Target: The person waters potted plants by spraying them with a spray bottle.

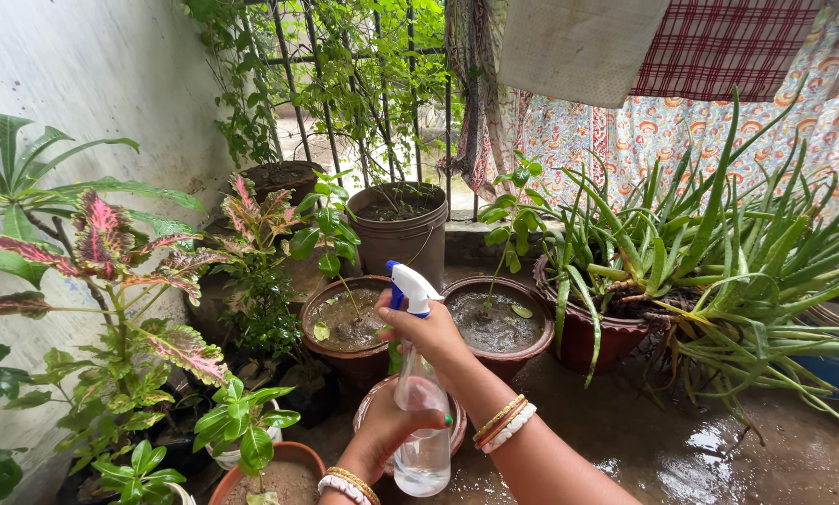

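Spray bottle [419, 421] held upright — right hand [430, 339] fingers wrapped at trigger above, left hand [387, 432] fingers clasping the body below.

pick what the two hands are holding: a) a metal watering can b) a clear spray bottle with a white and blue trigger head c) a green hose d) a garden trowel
b, the right hand wraps the trigger head and the left hand grips the body of the clear spray bottle, above the wet pots.

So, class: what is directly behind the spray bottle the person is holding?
Behind the spray bottle stand two brown pots of wet soil. A pot rim shows beside it; its contents are hidden.
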